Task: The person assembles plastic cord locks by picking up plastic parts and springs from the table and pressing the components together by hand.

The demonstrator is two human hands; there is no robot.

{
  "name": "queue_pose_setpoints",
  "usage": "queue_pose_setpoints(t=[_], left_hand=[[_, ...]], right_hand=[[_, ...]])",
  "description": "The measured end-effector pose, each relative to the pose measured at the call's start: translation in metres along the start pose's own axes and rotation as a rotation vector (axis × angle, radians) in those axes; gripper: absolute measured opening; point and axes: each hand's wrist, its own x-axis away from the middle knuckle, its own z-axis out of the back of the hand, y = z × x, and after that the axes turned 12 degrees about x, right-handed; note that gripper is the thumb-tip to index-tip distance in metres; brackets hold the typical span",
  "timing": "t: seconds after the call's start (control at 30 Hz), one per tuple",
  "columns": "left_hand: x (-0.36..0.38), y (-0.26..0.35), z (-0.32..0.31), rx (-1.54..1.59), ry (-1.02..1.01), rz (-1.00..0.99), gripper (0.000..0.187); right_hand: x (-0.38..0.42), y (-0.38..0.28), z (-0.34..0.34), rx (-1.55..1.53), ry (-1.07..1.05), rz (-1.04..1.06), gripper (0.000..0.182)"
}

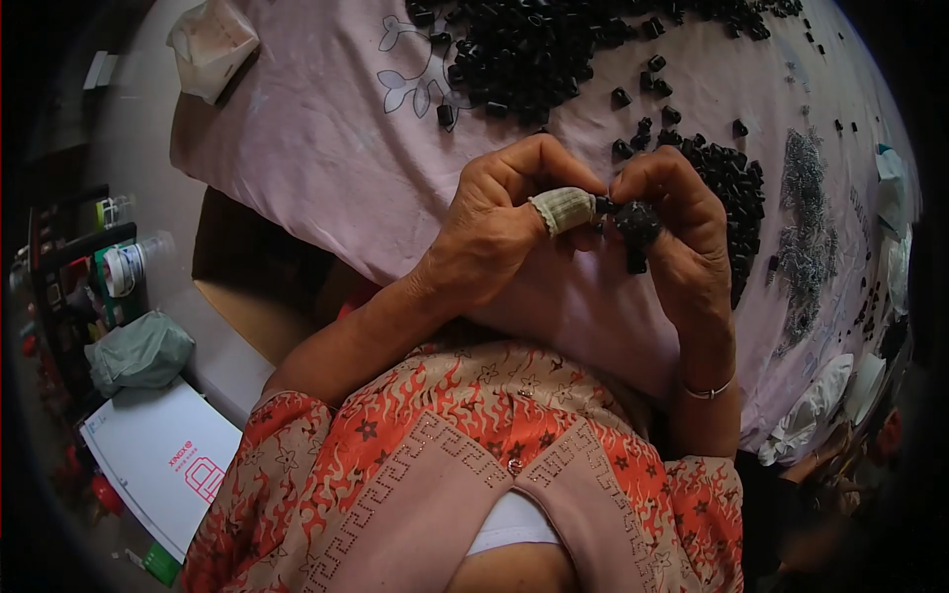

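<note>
My left hand [489,217] and my right hand [687,232] meet above the near part of the pink cloth, thumb and forefinger pinched on each. A ribbed pale finger cover [565,211] sits on my left thumb, and a dark cover [639,224] wraps my right thumb tip. Between the fingertips shows a small black plastic part [604,205], which both hands grip. Another black piece [636,261] sticks out under my right thumb. Right behind my right hand lies a heap of small black parts [743,203]. The fingertips partly hide what they hold.
A larger heap of black parts [524,64] spreads over the far cloth [326,128]. Tiny silvery metal pieces [803,237] lie to the right. At far left stands a crumpled pale container [213,49]. An open cardboard box [247,306] and a white box [158,465] are at lower left.
</note>
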Motion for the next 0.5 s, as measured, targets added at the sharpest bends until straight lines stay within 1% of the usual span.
queue_pose_setpoints(t=[0.13, 0.2, 0.27, 0.4, 0.47, 0.5], left_hand=[[0.001, -0.002, 0.000, -0.113, 0.015, -0.030, 0.004], [0.002, -0.005, -0.001, -0.230, 0.039, -0.107, 0.008], [0.004, -0.006, -0.004, -0.274, 0.054, -0.127, 0.012], [0.007, -0.008, -0.007, -0.369, 0.096, -0.176, 0.019], [0.007, -0.010, -0.008, -0.376, 0.105, -0.186, 0.020], [0.008, -0.011, -0.008, -0.383, 0.111, -0.200, 0.021]], right_hand=[[0.001, -0.004, -0.001, 0.123, -0.002, -0.025, 0.018], [0.001, -0.005, -0.001, 0.159, 0.002, -0.031, 0.021], [0.002, -0.005, -0.001, 0.395, 0.024, 0.039, 0.025], [0.002, 0.000, -0.005, 0.433, 0.076, 0.080, 0.030], [0.001, 0.000, -0.006, 0.509, 0.088, 0.153, 0.034], [0.001, 0.000, -0.007, 0.507, 0.087, 0.151, 0.034]])
